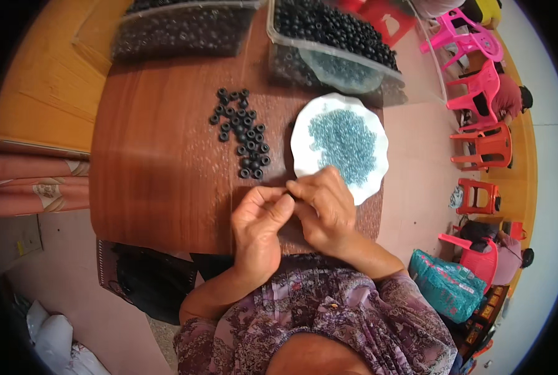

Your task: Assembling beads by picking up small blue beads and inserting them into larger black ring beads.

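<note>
the left hand (258,220) and the right hand (321,205) meet above the near edge of the brown wooden counter (160,169). their fingertips (289,190) are pinched together on something very small; it is hidden between the fingers, so i cannot tell what it is. just beyond the right hand stands a white plate (304,134) with a wavy rim, holding a heap of small blue-grey beads (343,140). left of the plate, a loose group of black rubber rings (244,132) lies on the counter, near the hands but not touching them. at the far edge are two clear plastic containers (279,37) filled with more black rings. pink and red plastic chairs (482,106) stand on the floor at the right.
</note>
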The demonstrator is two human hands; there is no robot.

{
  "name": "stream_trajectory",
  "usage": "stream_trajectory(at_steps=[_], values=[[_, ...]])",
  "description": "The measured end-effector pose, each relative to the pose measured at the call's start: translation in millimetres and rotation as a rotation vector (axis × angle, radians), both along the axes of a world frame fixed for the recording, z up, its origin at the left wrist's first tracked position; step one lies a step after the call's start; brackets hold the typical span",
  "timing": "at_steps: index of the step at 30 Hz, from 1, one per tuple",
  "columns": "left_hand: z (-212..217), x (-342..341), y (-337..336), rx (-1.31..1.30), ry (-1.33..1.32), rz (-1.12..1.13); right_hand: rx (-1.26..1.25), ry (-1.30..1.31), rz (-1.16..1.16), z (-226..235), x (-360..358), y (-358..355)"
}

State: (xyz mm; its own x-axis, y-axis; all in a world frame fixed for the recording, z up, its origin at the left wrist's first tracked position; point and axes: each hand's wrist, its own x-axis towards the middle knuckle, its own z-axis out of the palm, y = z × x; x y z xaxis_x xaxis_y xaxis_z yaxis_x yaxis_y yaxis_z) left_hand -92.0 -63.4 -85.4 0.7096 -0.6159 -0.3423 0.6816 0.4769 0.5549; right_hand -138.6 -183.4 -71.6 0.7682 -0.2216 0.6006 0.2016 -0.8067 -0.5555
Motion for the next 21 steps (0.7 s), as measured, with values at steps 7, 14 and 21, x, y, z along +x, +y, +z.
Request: stream_trajectory(at_steps=[7,14,21], values=[[7,8,11,0.098,-0.232,-0.046,-0.087,-0.012,0.049,17,-11,10],[71,130,-3,0.437,-1.000,0.198,0.116,0.085,-0.026,17,-27,-15],[110,250,-43,1.010,-1.535,0.560,0.151,0.094,0.016,15,-34,-20]])
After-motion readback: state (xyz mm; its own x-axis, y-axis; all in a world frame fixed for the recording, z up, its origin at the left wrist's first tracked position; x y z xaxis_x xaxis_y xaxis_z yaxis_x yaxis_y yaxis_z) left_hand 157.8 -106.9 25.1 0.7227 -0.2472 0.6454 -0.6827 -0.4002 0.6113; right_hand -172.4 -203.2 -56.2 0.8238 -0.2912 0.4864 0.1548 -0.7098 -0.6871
